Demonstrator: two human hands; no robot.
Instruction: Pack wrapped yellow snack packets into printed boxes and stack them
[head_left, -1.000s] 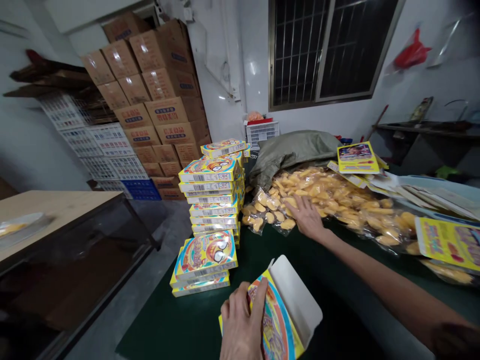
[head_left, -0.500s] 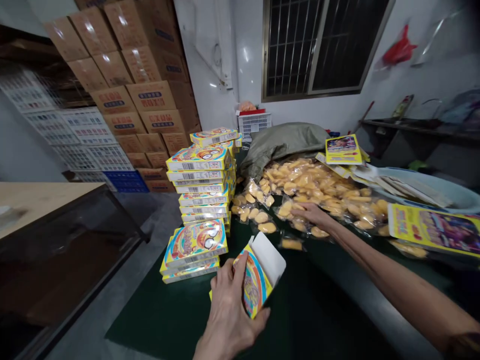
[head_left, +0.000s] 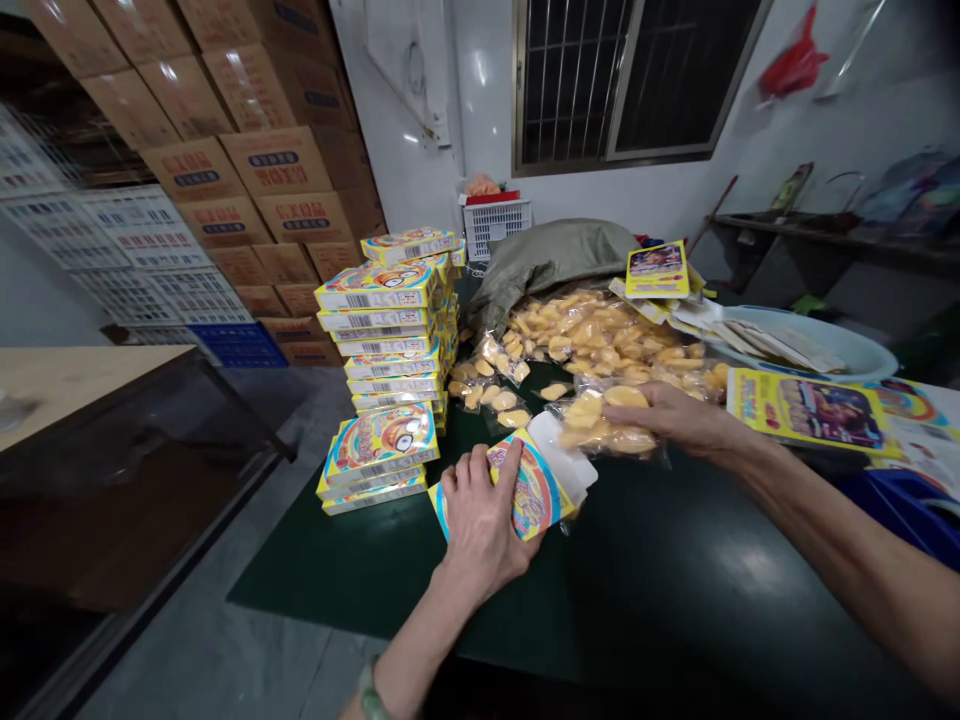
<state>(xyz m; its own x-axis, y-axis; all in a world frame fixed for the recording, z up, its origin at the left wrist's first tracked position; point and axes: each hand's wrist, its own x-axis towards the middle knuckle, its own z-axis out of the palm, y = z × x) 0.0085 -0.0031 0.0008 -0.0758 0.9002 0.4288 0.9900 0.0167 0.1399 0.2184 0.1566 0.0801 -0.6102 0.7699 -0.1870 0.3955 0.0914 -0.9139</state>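
My left hand (head_left: 484, 510) is closed around a yellow and blue printed carton (head_left: 534, 487) lying low over the green table. The carton's white end flap stands open toward the right. In my right hand (head_left: 671, 415) are several clear packets of yellow oval pieces (head_left: 609, 418), held just beyond the open end. Behind them spreads a heap of the same packets (head_left: 592, 335), spilling from a grey-green sack (head_left: 559, 255). To the left rises a stack of closed cartons (head_left: 382, 325), with a shorter pile (head_left: 382, 445) in front of it.
Flat printed cartons (head_left: 806, 410) lie at the right, near a blue container (head_left: 900, 510). A pale blue basin (head_left: 862, 350) holds flat card pieces. Brown shipping boxes (head_left: 277, 160) are piled along the back left, and a wooden table (head_left: 90, 385) stands at far left.
My right hand has come back from the heap toward the carton, now with several packets in it. My left hand has tilted the carton further to the right. The camera view has shifted.
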